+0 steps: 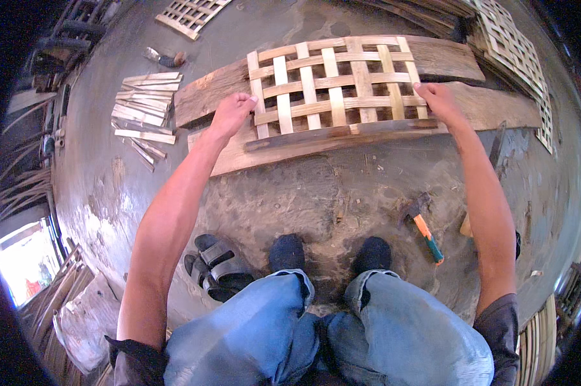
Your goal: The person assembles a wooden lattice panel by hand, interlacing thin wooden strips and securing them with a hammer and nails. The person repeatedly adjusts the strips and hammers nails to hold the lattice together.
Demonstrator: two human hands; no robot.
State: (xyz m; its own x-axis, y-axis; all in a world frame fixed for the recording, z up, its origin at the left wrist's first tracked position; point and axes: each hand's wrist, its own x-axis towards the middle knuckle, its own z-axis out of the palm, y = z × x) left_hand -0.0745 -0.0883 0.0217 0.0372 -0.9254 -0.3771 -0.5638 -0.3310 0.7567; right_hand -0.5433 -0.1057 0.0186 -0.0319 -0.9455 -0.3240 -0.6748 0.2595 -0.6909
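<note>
A woven lattice panel (335, 98) of pale flat wooden or bamboo strips lies ahead of me, across two rough boards (208, 90). Its strips cross over and under with square gaps. Along its near edge runs a darker narrow wooden bar (351, 131). My left hand (234, 114) pinches the panel's left end, thumb and fingers closed at the outermost strip. At the opposite end my right hand (441, 103) is closed on the right edge strip, fingers curled. Both forearms reach forward over my knees.
A hammer (426, 233) with an orange and teal handle lies on the floor. Loose short strips (142, 114) are piled left. More lattice panels (509, 42) stack at the right, another (192, 14) far left. Sandals (225, 262) sit near my feet; a dark blade (497, 145) lies right.
</note>
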